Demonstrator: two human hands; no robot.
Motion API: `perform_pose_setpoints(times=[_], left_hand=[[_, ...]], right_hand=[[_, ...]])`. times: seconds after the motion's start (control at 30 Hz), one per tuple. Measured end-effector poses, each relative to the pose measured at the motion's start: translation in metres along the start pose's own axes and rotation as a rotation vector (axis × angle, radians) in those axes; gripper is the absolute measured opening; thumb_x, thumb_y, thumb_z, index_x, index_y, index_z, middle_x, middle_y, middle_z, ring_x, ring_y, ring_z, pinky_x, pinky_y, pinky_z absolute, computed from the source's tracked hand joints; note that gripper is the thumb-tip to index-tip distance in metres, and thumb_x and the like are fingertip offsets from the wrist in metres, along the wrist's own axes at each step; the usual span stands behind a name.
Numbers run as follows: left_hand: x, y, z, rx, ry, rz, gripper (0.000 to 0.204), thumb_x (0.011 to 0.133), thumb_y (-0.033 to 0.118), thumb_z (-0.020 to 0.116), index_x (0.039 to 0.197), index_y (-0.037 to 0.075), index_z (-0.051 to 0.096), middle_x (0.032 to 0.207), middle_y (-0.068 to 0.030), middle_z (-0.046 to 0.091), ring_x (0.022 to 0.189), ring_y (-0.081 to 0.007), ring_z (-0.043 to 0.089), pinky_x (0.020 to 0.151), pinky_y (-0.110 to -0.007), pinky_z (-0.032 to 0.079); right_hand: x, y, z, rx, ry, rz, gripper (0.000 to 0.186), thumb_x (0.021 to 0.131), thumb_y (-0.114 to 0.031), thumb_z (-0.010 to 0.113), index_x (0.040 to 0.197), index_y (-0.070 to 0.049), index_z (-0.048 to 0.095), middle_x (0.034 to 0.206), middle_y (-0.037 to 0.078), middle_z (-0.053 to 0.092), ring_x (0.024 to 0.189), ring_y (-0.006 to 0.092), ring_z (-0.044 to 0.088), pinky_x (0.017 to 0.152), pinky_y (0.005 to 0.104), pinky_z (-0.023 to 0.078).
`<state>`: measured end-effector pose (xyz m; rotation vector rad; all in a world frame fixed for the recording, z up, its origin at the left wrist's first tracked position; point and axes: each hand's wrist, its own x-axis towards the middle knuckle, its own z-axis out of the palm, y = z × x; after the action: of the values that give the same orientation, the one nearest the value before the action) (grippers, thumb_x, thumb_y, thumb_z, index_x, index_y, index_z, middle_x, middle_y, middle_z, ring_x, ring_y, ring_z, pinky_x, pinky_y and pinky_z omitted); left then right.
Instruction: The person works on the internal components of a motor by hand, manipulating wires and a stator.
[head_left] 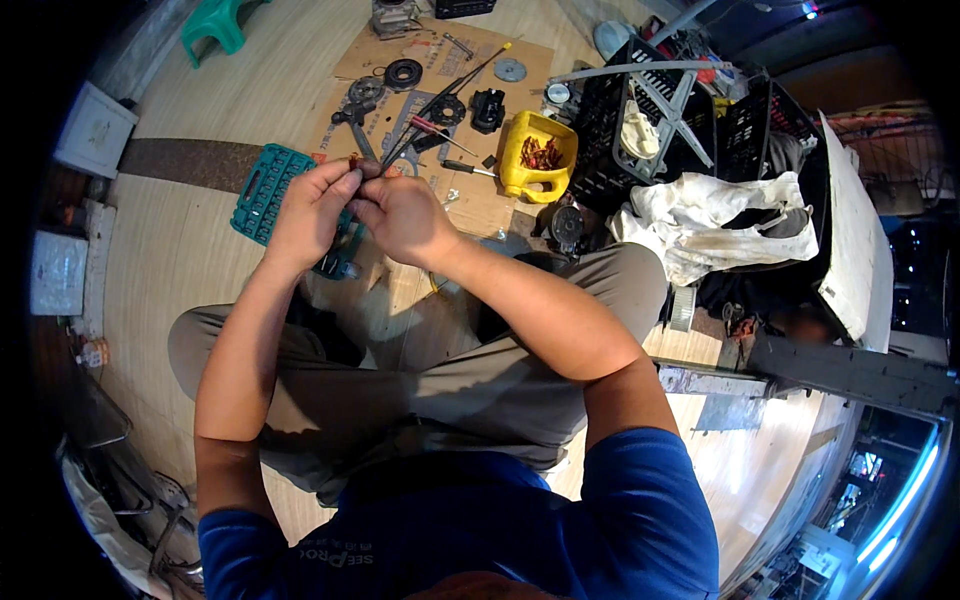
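My left hand (312, 205) and my right hand (400, 215) meet in front of me, fingertips pinched together on a small dark part (358, 166) with an orange-brown bit at its top. Both hands hold it above a teal socket tray (262, 190) and a cardboard sheet (470, 205) on the wooden floor. My fingers hide most of the part. I sit with my knees spread, in grey trousers and a blue shirt.
On the cardboard lie dark round machine parts (403, 73), screwdrivers (440, 128) and a yellow cut-open jug (540, 155) holding reddish pieces. Black crates (640, 130) and white cloth (715, 220) stand right. A green stool (215, 25) is far left.
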<state>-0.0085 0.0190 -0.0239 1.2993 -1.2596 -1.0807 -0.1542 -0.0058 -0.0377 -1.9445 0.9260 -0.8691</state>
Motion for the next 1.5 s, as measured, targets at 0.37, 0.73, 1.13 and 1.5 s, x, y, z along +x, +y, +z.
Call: perform_pose_setpoints(times=[0.37,0.73,1.13,1.5], left_hand=[[-0.001,0.004,-0.001,0.299,0.098,-0.104,0.018,0.081,0.016,0.071,0.080,-0.001,0.065,0.069,-0.0020,0.063,0.065,-0.0053,0.054,0.057,-0.023,0.042],[0.003,-0.006,-0.008,-0.192,-0.184,-0.299,0.030,0.099,0.024,0.043,0.114,0.000,0.055,0.101,-0.0072,0.063,0.086,-0.0144,0.061,0.080,-0.030,0.050],[0.005,0.002,-0.026,-0.536,-0.301,-0.543,0.026,0.099,0.027,0.045,0.103,0.004,0.057,0.085,-0.0080,0.064,0.075,-0.0196,0.064,0.069,-0.033,0.053],[0.003,0.004,-0.022,-0.675,-0.357,-0.413,0.018,0.095,0.022,0.053,0.098,0.005,0.058,0.081,-0.0041,0.062,0.069,-0.0143,0.060,0.064,-0.028,0.050]], right_hand=[[-0.004,-0.006,-0.001,-0.223,-0.059,-0.015,0.021,0.082,-0.016,0.058,0.076,0.003,0.063,0.074,0.023,0.062,0.074,0.0395,0.062,0.072,0.0465,0.049],[0.009,0.006,-0.012,0.129,0.050,0.025,0.012,0.086,-0.008,0.060,0.092,0.000,0.067,0.080,0.019,0.065,0.066,0.0269,0.063,0.063,0.0319,0.049],[0.008,0.004,-0.013,0.091,0.077,-0.086,0.014,0.087,-0.011,0.063,0.096,-0.001,0.067,0.075,0.014,0.063,0.067,0.0225,0.060,0.063,0.0323,0.047],[0.009,-0.002,-0.013,0.414,0.081,-0.044,0.014,0.089,-0.010,0.061,0.096,0.000,0.068,0.076,0.016,0.065,0.067,0.0174,0.064,0.062,0.0292,0.049]])
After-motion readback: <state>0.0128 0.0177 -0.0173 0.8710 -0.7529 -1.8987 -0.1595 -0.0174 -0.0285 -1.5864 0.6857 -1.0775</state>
